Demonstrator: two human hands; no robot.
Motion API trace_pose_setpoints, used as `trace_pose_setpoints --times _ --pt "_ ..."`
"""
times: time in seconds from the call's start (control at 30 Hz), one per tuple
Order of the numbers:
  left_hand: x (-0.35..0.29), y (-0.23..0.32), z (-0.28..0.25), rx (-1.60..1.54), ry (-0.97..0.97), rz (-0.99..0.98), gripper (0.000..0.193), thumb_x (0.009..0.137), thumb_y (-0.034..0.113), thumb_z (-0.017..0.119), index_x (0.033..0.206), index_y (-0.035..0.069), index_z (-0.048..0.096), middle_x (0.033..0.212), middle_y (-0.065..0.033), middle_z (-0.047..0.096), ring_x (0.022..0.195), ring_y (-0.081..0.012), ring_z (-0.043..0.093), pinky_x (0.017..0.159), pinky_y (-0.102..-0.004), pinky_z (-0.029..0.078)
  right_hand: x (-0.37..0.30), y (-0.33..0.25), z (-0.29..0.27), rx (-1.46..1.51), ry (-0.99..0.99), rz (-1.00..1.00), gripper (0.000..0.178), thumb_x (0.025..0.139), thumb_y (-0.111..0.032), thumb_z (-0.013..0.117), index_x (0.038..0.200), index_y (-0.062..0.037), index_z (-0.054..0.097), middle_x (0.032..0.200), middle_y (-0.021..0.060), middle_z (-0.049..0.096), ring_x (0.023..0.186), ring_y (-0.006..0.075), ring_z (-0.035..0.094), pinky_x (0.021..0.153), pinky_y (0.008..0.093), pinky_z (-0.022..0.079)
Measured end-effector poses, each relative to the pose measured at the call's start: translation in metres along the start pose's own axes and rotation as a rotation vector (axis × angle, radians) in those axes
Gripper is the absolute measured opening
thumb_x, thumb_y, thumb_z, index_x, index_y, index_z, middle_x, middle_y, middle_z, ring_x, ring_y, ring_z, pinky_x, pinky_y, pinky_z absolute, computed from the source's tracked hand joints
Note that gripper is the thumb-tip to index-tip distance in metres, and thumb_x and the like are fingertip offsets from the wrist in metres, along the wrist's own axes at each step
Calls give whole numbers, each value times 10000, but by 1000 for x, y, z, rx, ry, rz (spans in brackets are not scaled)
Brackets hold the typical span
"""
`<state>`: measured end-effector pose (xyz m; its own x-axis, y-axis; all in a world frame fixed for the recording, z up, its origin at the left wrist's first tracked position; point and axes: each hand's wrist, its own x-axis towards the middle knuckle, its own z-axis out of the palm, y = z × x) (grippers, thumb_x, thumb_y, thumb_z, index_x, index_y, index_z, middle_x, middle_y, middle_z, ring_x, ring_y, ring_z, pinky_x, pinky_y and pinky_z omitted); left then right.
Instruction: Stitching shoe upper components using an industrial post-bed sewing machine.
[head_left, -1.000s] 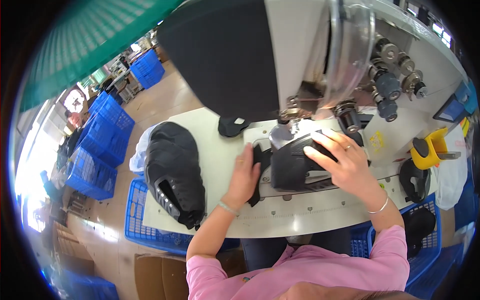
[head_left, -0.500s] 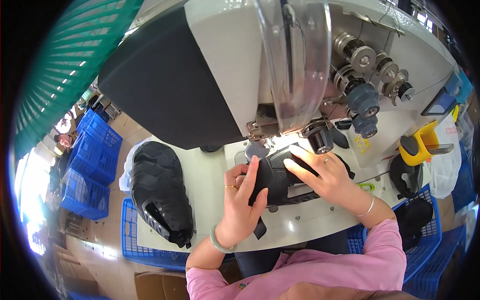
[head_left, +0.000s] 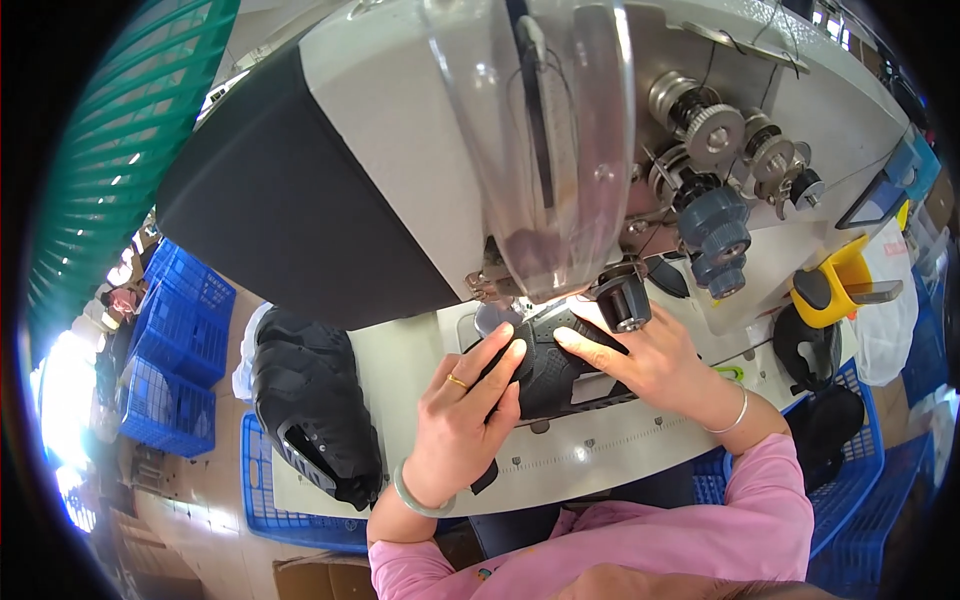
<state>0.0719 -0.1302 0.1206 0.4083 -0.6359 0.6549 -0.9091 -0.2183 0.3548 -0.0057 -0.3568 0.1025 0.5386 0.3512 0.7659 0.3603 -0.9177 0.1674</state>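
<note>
A black shoe upper [head_left: 552,382] with perforated panels lies flat on the pale work table [head_left: 545,470], its far edge beneath the head of a sewing machine [head_left: 400,130]. On its left part rest the stretched fingers of my left hand [head_left: 455,425], thumb apart. My right hand [head_left: 655,365] lies on its right part with thumb and a finger spread; the machine's dark knob [head_left: 624,300] covers some fingertips. Neither hand is closed around the upper. To the left, a stack of black shoe uppers [head_left: 308,395] stands on the table.
Thread tension knobs [head_left: 712,215] jut from the machine at right. A yellow holder [head_left: 835,285], a white plastic bag [head_left: 887,320] and further black pieces [head_left: 805,345] sit at the right. Blue crates [head_left: 180,335] stand on the floor at left, another crate [head_left: 262,480] below the table edge.
My left hand's raised fingers have come down onto the upper, and that hand sits slightly further left. My right hand stays on the upper's right part. The whole view has shifted a little.
</note>
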Motion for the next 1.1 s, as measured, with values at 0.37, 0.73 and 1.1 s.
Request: trace_pose_setpoints --times 0.37,0.73,1.1 --pt "10 6 -2 88 -22 0 340 757 -16 641 1095 -4 673 1162 -134 637 781 -284 578 741 -354 502 1 -2 -2 65 -51 65 502 692 -74 640 1189 -138 661 1089 109 638 955 291 637 826 389 526" --pt "19 4 -1 112 -25 23 317 746 -16 651 1062 -18 677 1116 -134 642 797 -294 578 743 -360 505 -3 3 2 92 -75 115 682 542 18 612 1202 -149 658 1032 105 647 886 297 624 779 401 531" --pt "16 7 8 258 8 52 359 731 -9 659 1090 10 663 1130 -106 619 829 -279 579 720 -359 516 -9 12 17 147 -28 154 754 515 22 588 1230 -207 655 1142 115 641 1007 330 620 882 438 508"
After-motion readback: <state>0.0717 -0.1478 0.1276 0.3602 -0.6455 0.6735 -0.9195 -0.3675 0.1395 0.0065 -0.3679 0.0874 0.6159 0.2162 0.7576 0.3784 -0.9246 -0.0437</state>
